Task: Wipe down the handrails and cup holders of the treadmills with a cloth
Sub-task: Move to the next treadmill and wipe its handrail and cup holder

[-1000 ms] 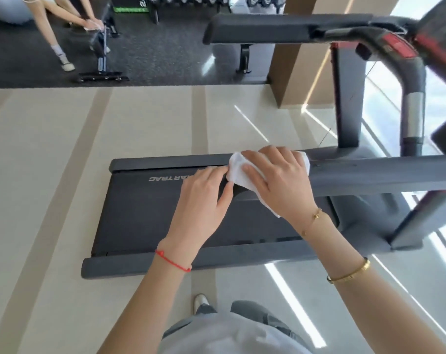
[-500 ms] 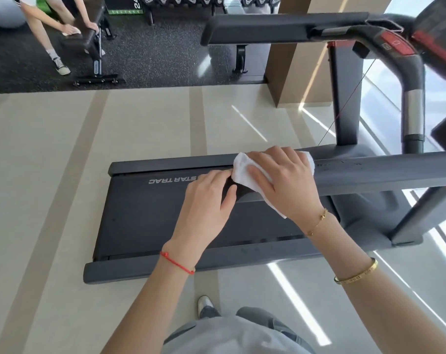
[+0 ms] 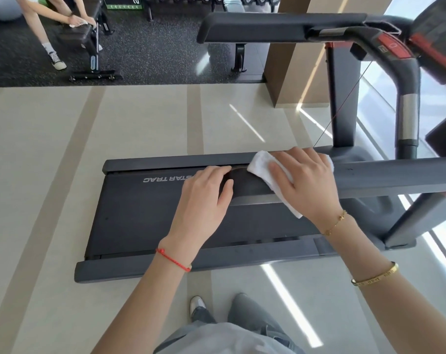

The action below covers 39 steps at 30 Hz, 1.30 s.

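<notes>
Wiping the near dark grey padded treadmill handrail (image 3: 395,175) | right hand (image 3: 306,182) is pressing the white folded cloth (image 3: 262,162) onto the rail near its rounded end, fingers spread flat over it | left hand (image 3: 206,200) is curling round the rail's tip, steadying | advice: keeping firm, overlapping strokes and wrapping the underside too

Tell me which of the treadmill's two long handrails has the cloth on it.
The near handrail, running under both hands. The right hand presses the white cloth onto it; the left hand grips its end. The far handrail is untouched.
</notes>
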Motion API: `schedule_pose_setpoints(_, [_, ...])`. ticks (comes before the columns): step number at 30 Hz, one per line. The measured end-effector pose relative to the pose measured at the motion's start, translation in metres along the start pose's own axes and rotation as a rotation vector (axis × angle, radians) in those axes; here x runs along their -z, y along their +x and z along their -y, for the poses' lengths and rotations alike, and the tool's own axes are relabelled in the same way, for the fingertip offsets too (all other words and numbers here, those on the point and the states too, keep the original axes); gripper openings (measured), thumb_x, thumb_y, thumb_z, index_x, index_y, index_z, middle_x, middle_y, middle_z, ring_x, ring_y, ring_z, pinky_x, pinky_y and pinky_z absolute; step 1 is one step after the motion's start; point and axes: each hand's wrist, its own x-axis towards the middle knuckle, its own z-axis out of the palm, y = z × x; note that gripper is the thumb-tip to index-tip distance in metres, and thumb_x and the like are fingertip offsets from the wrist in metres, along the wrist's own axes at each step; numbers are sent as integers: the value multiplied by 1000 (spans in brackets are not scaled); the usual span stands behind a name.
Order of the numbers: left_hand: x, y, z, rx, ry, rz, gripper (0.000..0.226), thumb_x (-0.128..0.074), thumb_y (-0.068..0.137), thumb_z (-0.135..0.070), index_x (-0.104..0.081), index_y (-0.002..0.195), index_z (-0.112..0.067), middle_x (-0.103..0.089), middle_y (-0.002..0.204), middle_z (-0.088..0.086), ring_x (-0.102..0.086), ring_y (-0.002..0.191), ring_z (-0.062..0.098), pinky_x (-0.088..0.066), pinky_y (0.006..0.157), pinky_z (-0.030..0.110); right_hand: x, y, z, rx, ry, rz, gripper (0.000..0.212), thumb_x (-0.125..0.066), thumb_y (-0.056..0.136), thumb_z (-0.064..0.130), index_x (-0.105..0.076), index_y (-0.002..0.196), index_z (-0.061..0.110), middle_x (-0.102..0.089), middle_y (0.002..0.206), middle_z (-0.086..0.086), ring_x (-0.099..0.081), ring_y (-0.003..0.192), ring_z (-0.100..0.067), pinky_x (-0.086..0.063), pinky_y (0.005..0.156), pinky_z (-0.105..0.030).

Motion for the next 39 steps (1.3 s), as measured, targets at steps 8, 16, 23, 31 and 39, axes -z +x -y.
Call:
schedule_pose_setpoints(8, [-21,16,-24,47,-15,-41,29,-44,103,-20,-62,125,-12,-66,118,0,-59,108,21,-43,96,39,6,15,-14,68,-29,189,29,-44,93,34,-66,80,20,-57,70,-1,-51,68,-27,-40,67,-40])
schedule_pose_setpoints(16, [-34,13,-32,135,-67,-139,28,-43,103,-18,-64,121,-14,-66,120,-5,-60,113,14,-44,102,44,16,6,-65,149,71,173,28,-45,96,34,-70,95,22,-62,78,1,-52,69,-26,-42,66,-39])
schedule_pose_setpoints(23, [-35,12,-33,168,-77,-155,29,-44,103,-19,-64,123,-14,-66,122,-6,-59,116,14,-44,103,45,7,23,-33,177,50,263,32,-40,94,32,-56,69,18,-48,60,-1,-45,58,-27,-44,60,-42])
schedule_pose_setpoints(31, [-33,12,-29,154,-79,-134,30,-43,103,-24,-64,123,-18,-66,122,-9,-59,114,12,-43,104,44,25,3,-86,64,21,160,30,-42,95,32,-62,75,20,-54,68,0,-49,66,-27,-41,64,-39])
schedule_pose_setpoints(39, [-32,13,-26,121,-97,-136,27,-47,102,-19,-66,120,-13,-68,118,-5,-62,107,15,-47,96,41,8,11,-25,158,38,247,29,-42,96,34,-69,96,24,-59,77,0,-50,70,-26,-43,66,-41])
